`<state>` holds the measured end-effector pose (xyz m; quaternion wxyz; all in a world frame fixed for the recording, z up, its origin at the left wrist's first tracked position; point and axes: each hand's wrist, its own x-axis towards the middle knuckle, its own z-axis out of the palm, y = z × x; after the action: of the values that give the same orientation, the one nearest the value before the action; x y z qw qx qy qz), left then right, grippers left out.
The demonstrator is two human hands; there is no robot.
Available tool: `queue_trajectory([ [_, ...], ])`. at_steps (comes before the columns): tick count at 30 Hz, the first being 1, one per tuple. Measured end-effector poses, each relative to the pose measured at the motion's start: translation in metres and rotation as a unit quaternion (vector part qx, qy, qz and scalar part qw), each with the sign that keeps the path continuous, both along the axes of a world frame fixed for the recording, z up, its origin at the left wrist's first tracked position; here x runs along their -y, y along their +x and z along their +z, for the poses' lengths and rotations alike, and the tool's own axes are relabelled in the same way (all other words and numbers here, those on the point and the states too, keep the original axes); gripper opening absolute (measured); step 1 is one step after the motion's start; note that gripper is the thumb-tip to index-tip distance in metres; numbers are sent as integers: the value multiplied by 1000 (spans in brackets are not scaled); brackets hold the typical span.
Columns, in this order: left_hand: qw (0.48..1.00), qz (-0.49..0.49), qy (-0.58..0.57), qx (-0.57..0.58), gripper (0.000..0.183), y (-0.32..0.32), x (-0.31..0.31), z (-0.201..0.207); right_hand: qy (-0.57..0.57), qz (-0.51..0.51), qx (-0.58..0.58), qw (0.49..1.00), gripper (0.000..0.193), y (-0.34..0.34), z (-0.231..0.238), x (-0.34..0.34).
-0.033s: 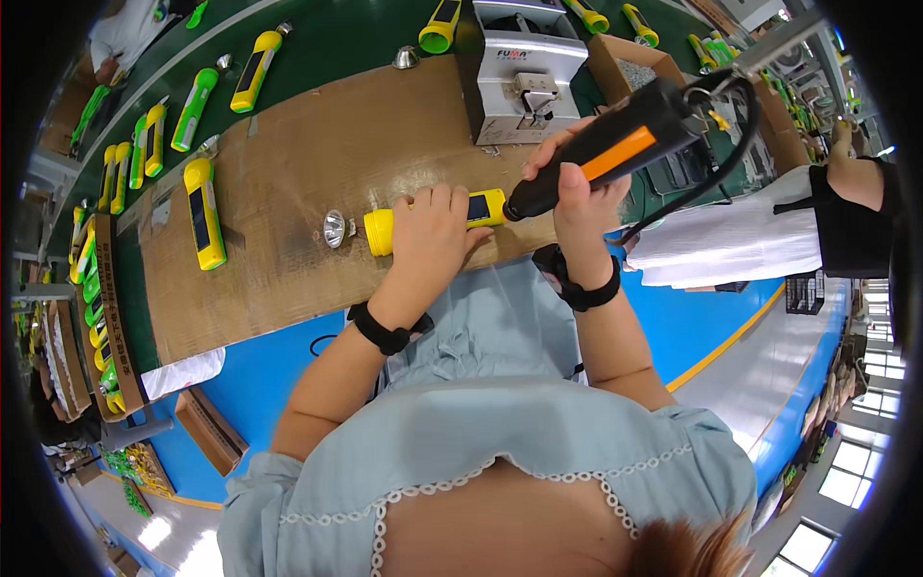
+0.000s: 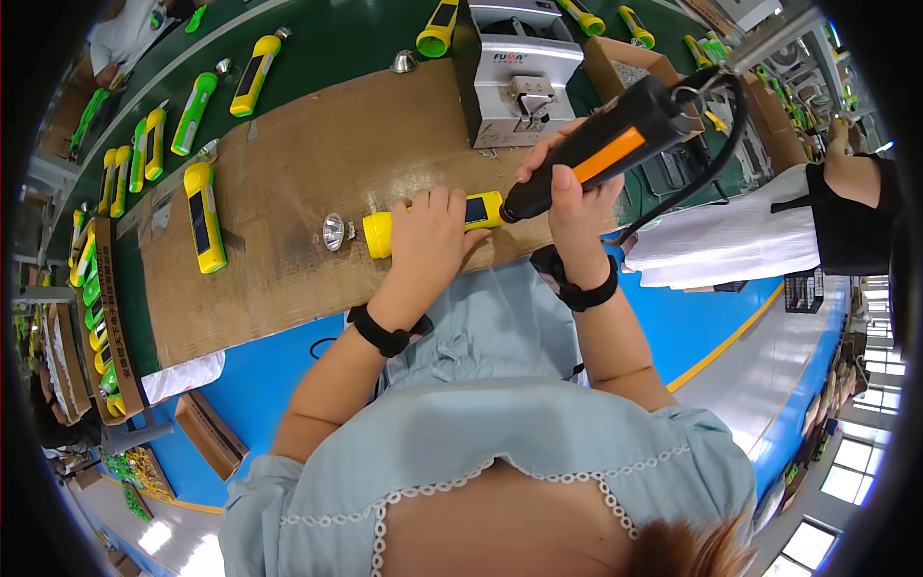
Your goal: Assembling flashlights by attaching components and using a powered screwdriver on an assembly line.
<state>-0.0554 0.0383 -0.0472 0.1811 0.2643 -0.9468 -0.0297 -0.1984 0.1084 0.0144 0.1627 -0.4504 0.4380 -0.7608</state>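
Observation:
On the cardboard sheet lies a yellow flashlight (image 2: 378, 236) with a dark panel on its body. My left hand (image 2: 430, 231) is closed over its middle and holds it down. In my right hand (image 2: 577, 188) is a black electric screwdriver (image 2: 601, 154) with an orange stripe, its cable looping off to the right. The screwdriver's tip meets the flashlight's right end; the exact contact point and any screw are too small to see. Just left of the flashlight's wide open head sits a shiny reflector (image 2: 334, 232), seemingly joined to it by a short lead.
Beyond my hands stands a grey metal machine (image 2: 524, 91), with a cardboard box (image 2: 630, 62) of small parts beside it. Another yellow flashlight (image 2: 203, 216) lies on the cardboard sheet (image 2: 288, 154) at left. Several more line the green table's far side. A person's arm (image 2: 854, 178) shows at right.

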Motion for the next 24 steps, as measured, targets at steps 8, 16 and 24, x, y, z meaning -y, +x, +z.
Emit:
queue_trajectory([
  [8, 1000, -3, 1, -12, 50, -2, 1, 1, -78, -58, -34, 995, 58, -12, 32, -2],
  [16, 981, -131, 117, -86, 44, -21, 6, 0, -144, -218, -85, 962, 23, -63, 62, 56],
  [24, 972, -110, 191, -82, 40, -25, 9, 3, -69, -212, -75, 972, 25, -73, 65, 71],
])
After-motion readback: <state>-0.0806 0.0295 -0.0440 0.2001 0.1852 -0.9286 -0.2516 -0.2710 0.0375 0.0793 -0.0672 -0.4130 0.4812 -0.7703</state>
